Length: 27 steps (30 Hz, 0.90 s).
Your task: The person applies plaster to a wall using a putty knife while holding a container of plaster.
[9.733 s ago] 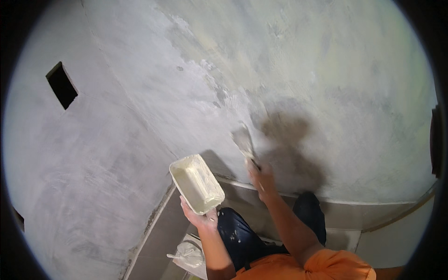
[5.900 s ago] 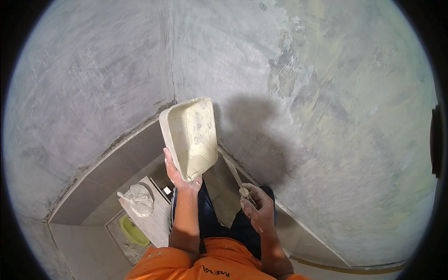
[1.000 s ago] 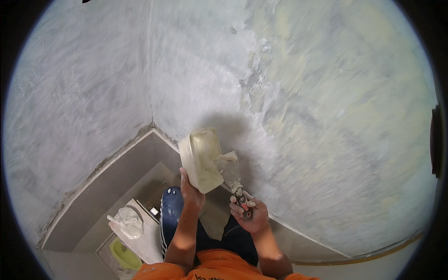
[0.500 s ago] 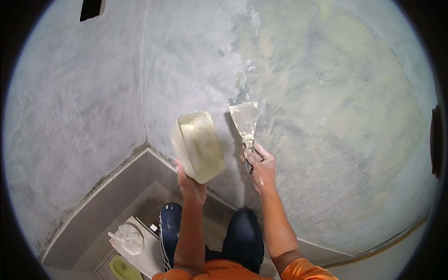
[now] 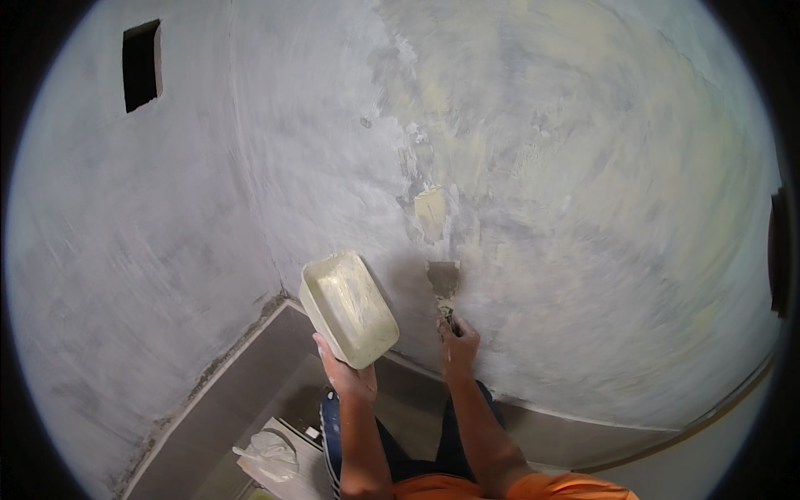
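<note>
My left hand [image 5: 350, 373] grips a cream rectangular plastic tray [image 5: 345, 308] from below, at its lower end; pale paste coats the inside. To the right of it, my right hand [image 5: 458, 344] is wrapped round the handle of a putty knife [image 5: 442, 275], whose smeared blade points up at the plastered wall [image 5: 583, 192]. Just above the blade, a cream patch of filler [image 5: 430, 212] shows on the wall, within a rough, flaky strip that runs upward. Both of my hands have white residue on them.
A dark rectangular opening [image 5: 142, 67] is in the left wall. A grey tiled strip [image 5: 225, 408] runs along the walls' bottom, meeting at a corner. At lower left a white plastic bag [image 5: 271, 456] rests on a pale board [image 5: 307, 471]. A dark edge [image 5: 778, 250] shows at far right.
Since half a second ago, the knife and right hand have moved down, and a cream patch appears above the blade. The tray sits lower in view; the view shows more of the left wall's opening.
</note>
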Tool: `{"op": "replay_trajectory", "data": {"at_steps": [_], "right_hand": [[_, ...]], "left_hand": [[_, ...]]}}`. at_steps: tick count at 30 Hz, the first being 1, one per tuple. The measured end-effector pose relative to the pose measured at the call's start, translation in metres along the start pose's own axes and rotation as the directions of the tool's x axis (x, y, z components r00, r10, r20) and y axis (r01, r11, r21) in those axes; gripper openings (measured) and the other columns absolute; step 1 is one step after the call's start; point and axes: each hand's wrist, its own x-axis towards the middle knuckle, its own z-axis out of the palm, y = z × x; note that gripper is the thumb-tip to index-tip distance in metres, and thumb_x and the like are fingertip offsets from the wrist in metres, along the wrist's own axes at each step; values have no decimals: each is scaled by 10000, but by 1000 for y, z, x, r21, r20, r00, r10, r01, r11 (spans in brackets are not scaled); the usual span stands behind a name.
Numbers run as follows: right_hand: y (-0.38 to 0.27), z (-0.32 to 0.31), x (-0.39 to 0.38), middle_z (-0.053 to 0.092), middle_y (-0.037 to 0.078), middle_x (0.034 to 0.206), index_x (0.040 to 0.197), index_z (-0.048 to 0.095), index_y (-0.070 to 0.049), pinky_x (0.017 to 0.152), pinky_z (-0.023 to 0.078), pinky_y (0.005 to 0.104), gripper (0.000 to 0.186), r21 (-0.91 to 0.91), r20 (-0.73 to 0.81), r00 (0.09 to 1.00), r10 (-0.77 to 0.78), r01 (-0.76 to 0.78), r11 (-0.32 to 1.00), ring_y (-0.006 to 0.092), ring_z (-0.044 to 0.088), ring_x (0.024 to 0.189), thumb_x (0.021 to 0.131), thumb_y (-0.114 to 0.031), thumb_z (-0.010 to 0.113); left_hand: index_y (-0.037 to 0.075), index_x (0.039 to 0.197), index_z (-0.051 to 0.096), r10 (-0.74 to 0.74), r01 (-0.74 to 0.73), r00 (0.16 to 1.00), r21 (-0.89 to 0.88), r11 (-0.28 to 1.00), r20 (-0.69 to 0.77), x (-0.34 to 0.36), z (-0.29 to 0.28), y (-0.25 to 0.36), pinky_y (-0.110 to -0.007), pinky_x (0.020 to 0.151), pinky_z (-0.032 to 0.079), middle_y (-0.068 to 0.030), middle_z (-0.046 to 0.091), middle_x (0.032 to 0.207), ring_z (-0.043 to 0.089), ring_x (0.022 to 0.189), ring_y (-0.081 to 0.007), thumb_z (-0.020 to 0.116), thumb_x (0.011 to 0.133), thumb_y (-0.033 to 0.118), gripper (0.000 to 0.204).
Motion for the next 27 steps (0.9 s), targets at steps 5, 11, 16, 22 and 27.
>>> {"op": "replay_trajectory", "data": {"at_steps": [5,11,16,22,27], "right_hand": [[-105,45,19,659,56,760,950,716,44,661,480,306,288,265,150,979,-135,92,960,130,587,657,897,-237,750],[-94,55,33,630,77,681,907,720,23,645,463,354,305,-42,78,997,19,-16,999,171,592,630,893,-282,738],[11,20,-24,632,140,708,899,691,42,678,466,387,327,-324,16,989,146,-133,937,235,575,662,887,-283,722],[-49,31,-32,608,52,857,1049,665,13,644,470,307,240,-126,91,973,-212,223,967,130,546,692,926,-190,699],[-119,81,34,575,45,818,1078,671,3,670,482,310,260,5,215,925,-313,319,948,117,540,688,915,-193,718]], "left_hand": [[82,1478,390,20,-20,1000,-14,1000,14,-6,-3,-1,-465,1068,467,-96,475,1476,527,1306,-286,414,1065,500,588],[100,1492,378,-7,6,999,58,998,34,-14,7,-4,-481,1081,461,-92,459,1497,501,1340,-293,425,1062,498,587],[87,1489,381,4,-5,1000,60,998,8,-11,5,-4,-489,1080,470,-94,473,1488,511,1334,-297,432,1059,495,595],[62,1478,402,40,-39,999,29,999,-23,-1,-14,12,-522,1050,506,-124,484,1476,533,1308,-324,438,1060,464,581],[58,1463,427,24,-25,999,-27,999,-38,-6,-4,7,-545,1020,533,-144,488,1471,555,1284,-346,432,1068,422,537]]}}
